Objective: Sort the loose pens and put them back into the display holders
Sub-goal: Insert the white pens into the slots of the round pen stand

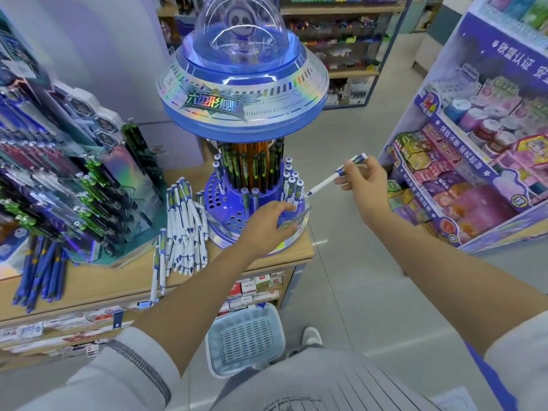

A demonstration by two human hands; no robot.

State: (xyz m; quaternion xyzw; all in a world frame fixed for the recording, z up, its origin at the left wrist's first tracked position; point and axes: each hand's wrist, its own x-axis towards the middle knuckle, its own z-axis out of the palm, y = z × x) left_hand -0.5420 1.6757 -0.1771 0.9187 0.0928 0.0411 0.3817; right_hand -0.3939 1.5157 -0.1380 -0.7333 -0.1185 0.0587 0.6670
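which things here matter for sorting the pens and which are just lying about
For the job: held pen, right hand, left hand gripping pen stand, white pens, blue pens.
Lying about: basket, boxes.

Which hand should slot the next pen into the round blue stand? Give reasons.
Right. The right hand pinches a white pen, tip angled toward the rim holes of the blue stand; the left hand grips the stand's front rim and carries no pen.
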